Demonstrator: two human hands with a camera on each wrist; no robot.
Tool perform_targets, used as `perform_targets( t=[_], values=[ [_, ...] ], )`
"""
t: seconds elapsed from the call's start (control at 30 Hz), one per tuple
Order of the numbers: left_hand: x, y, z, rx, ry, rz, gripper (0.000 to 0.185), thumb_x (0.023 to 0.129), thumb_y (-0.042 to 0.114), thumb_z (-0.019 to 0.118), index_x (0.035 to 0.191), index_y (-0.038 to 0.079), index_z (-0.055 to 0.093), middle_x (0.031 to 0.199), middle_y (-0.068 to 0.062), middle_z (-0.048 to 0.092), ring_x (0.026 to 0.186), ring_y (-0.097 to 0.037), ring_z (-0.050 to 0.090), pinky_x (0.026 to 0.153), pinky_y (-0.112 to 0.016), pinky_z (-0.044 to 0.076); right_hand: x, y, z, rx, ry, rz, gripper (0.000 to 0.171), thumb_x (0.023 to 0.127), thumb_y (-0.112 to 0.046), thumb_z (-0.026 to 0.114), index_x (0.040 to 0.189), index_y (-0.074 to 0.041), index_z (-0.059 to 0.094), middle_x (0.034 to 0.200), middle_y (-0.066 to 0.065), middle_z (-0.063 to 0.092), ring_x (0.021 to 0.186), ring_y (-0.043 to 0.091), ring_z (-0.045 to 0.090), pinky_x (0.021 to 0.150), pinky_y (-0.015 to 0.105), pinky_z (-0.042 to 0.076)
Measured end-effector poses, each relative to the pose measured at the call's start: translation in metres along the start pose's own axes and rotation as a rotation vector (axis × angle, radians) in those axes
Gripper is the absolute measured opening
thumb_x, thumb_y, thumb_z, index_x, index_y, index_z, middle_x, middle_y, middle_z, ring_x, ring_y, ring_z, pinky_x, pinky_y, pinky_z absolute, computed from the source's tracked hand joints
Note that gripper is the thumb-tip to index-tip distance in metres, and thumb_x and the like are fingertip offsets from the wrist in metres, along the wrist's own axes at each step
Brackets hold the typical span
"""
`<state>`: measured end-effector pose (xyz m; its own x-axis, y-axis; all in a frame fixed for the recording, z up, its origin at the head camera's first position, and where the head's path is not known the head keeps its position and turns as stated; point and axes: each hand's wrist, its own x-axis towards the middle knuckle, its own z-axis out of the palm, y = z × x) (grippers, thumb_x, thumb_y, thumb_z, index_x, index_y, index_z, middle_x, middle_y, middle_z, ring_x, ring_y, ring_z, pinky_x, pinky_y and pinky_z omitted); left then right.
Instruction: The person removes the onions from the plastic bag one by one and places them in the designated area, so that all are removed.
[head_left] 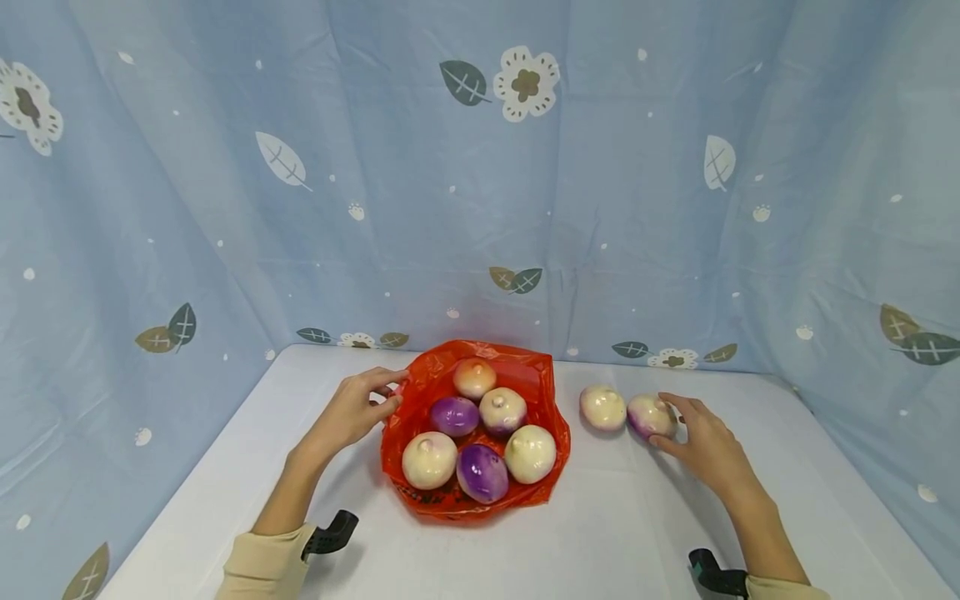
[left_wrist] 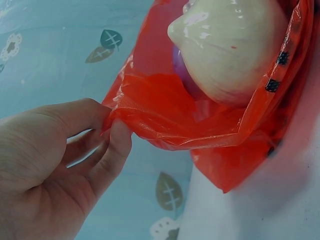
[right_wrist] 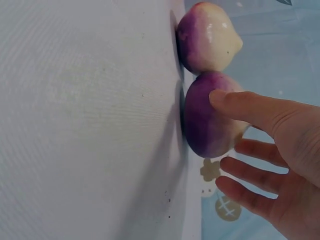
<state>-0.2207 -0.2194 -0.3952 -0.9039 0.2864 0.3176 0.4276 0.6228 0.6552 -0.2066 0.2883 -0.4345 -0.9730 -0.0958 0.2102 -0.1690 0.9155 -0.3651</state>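
My left hand (head_left: 348,417) pinches the left edge of a red plastic bag (head_left: 536,379), which lies spread open on the table. In the left wrist view thumb and fingertips meet on the thin bag rim (left_wrist: 150,135). Inside the bag sit several glossy purple-and-white turnips (head_left: 428,460). On the right, my right hand (head_left: 712,450) holds one turnip (head_left: 649,417), still on the table, thumb on its purple side (right_wrist: 200,115) and index finger partly hidden behind it. Another turnip (head_left: 602,408) touches or nearly touches it on the left.
A white-covered table (head_left: 600,533) carries everything. Behind it and at both sides hangs a blue curtain (head_left: 420,217) with leaves and flowers. Each wrist wears a black device, such as the one (head_left: 330,533) by the left sleeve.
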Motion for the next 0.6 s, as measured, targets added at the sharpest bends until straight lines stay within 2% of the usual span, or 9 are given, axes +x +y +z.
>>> perform_targets(
  t=[0.37,0.6],
  values=[
    [-0.001,0.002,-0.001,-0.017,0.001,0.018,0.038,0.089,0.001,0.066,0.127,0.0,0.064,0.114,-0.014,0.069,0.087,-0.023,0.068,0.064,-0.018,0.058,-0.002,-0.006,-0.012,0.006,0.057,-0.054,0.068,0.079,-0.022,0.08,0.138,-0.005,0.05,0.132,0.03,0.053,0.114,0.053,0.055,0.085,0.07,0.047],
    [-0.001,0.001,0.0,-0.019,0.002,0.012,0.039,0.089,0.001,0.065,0.128,0.002,0.064,0.115,-0.012,0.069,0.088,-0.022,0.068,0.065,-0.02,0.059,-0.003,-0.012,-0.019,0.003,0.084,-0.077,0.067,0.08,-0.023,0.079,0.138,-0.007,0.05,0.133,0.026,0.053,0.115,0.053,0.054,0.085,0.07,0.046]
  ],
)
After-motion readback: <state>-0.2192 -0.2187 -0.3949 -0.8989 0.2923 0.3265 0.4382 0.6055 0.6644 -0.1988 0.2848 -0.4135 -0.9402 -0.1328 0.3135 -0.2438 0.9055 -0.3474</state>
